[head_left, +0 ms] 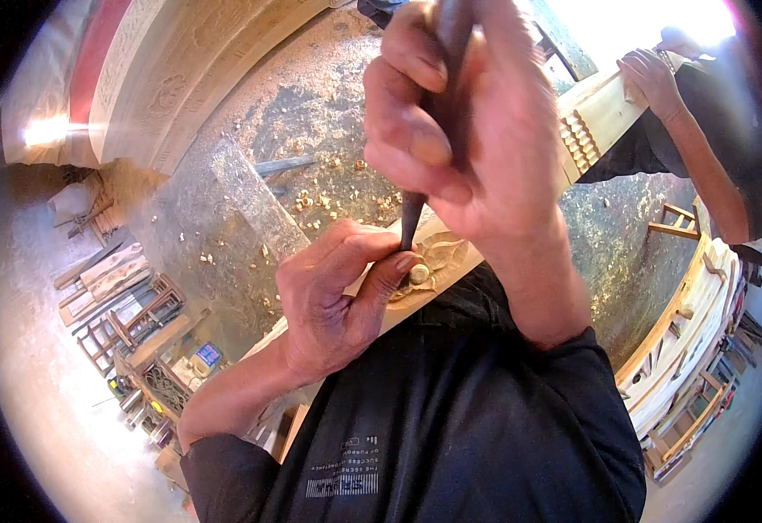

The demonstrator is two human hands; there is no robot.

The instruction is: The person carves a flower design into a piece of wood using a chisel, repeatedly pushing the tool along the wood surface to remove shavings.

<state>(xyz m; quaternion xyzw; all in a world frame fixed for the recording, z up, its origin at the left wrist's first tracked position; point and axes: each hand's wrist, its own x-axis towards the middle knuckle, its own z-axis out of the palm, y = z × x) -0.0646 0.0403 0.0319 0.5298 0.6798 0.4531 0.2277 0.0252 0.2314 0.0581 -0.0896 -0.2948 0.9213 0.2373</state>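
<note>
My right hand (494,131) is wrapped round the thick dark handle of a carving chisel (452,44), which stands nearly upright. Lower down, my left hand (333,288) pinches the chisel's thin end between thumb and fingers, close to the wood. Its cutting tip is hidden behind the left thumb. Beneath both hands lies a pale wooden board (451,253) with a carved relief of curved, leaf-like shapes. A small round pale piece of wood (418,274) shows right beside the thumb; I cannot tell whether it is a carved knob or a curled shaving.
At the right, another person's hand (651,78) rests on a board with rows of carved bumps (579,139). Shavings (337,200) litter the floor. Large carved panels (180,78) stand upper left; timber and frames (128,305) lie left. A long wooden piece (682,336) lies right.
</note>
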